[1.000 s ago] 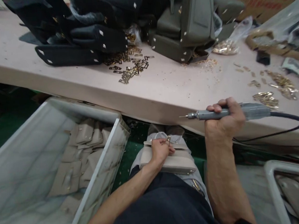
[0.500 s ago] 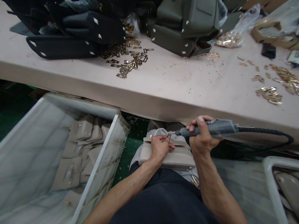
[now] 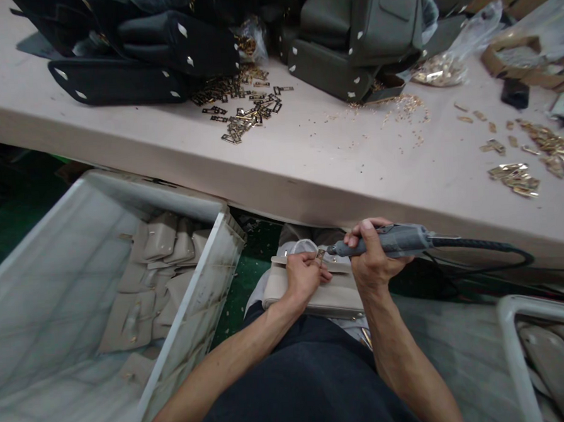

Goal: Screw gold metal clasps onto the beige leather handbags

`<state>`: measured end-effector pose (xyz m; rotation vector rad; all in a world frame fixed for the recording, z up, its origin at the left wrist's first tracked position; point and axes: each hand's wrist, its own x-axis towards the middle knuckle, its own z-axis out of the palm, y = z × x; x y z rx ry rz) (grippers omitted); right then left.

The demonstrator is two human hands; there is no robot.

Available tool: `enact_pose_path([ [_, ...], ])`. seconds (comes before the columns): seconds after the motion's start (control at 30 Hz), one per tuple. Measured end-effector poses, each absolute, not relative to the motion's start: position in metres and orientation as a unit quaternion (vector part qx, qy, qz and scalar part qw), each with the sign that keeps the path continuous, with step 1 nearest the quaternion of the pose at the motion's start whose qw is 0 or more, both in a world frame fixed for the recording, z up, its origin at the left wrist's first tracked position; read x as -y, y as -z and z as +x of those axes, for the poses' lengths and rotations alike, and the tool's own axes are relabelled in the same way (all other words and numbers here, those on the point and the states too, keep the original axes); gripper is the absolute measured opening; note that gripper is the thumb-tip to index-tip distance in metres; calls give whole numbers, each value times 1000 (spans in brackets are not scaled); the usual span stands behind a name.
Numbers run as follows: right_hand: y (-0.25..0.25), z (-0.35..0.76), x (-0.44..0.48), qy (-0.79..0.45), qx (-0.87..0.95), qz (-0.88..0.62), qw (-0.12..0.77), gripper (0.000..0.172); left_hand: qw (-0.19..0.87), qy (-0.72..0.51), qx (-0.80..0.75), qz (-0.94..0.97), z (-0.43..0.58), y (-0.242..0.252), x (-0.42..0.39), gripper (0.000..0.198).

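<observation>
A beige handbag (image 3: 336,296) lies across my lap. My left hand (image 3: 305,274) rests on it, its fingers closed on a small gold metal plate (image 3: 320,255) at the bag's upper edge. My right hand (image 3: 373,253) is wrapped round a grey electric screwdriver (image 3: 399,240), held level with its cable trailing right. The screwdriver's tip points left and is at or very near the plate; whether it touches a screw is too small to tell.
A table (image 3: 165,141) spans the front, with black bags (image 3: 114,81), olive bags (image 3: 326,70) and gold metal fittings (image 3: 514,178) on it. A white bin (image 3: 185,342) with beige bag pieces (image 3: 127,320) stands left. Another bin (image 3: 508,337) stands right.
My right hand has brought the screwdriver a little to the left, its tip closer to the metal plate. My left hand stays almost where it was; the view has shifted slightly.
</observation>
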<state>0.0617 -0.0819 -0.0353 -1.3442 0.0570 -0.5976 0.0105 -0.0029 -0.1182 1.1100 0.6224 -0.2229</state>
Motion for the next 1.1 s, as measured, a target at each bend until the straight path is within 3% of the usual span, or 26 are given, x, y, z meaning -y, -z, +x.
enact_pose_path([
  [0.3, 41, 60, 81, 254, -5, -638, 727, 20, 795, 103, -282, 527, 8, 124, 5, 12],
  [0.7, 37, 61, 90, 127, 79, -650, 745, 22, 804, 102, -247, 532, 0, 119, 4, 9],
  [1.1, 26, 57, 86, 137, 55, -662, 735, 21, 807, 94, -237, 533, 0, 117, 5, 10],
])
